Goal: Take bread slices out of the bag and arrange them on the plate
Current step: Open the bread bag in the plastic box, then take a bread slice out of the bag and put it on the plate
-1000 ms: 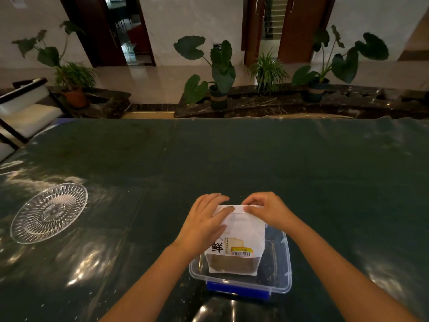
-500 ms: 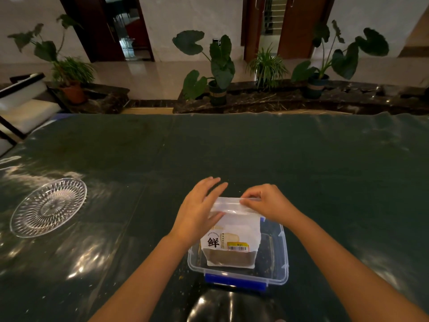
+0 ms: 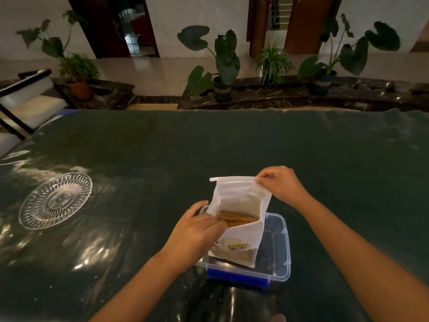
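Note:
A white bread bag (image 3: 241, 196) stands upright in a clear plastic box, its mouth pulled open. Brown bread slices (image 3: 236, 220) show inside. My right hand (image 3: 279, 183) pinches the far top edge of the bag and holds it up. My left hand (image 3: 197, 233) is at the bag's near left side with its fingers reaching into the mouth, touching the slices; whether it grips one I cannot tell. A clear cut-glass plate (image 3: 55, 200) lies far to the left with nothing on it.
The clear box (image 3: 282, 247) with a blue clip sits near the front edge of a dark green covered table (image 3: 232, 147). A white chair (image 3: 27, 101) stands at the far left. Potted plants line a ledge beyond the table.
The bag's top was shut under both hands; now it is pulled open. My right hand has lifted the far edge, and my left hand has dropped to the mouth and reached inside.

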